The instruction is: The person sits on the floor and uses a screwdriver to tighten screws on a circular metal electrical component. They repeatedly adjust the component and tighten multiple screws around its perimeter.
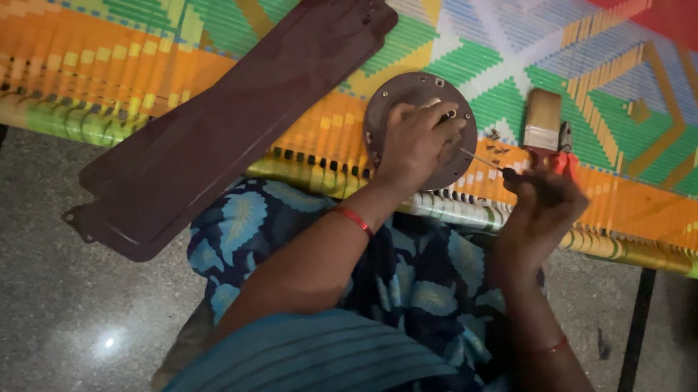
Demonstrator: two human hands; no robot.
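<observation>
Head view. A patterned woven mat [641,70] fills the upper field. Stacked brown fan blades [230,120] lie diagonally from twelve toward eight o'clock. At centre, a round grey metal plate [389,108] rests on the mat's edge; the left hand [415,143] lies on it, fingers curled over its upper rim. At three o'clock of the plate, the right hand [543,203] is closed around a screwdriver [484,161], tip toward the plate. A paintbrush [542,120] lies just above that hand, loose screws [496,145] beside it.

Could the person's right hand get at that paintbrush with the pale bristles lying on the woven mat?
Probably yes: the right hand sits just below the paintbrush with nothing between them, but it already grips a thin screwdriver, so it would need freeing first.
</observation>
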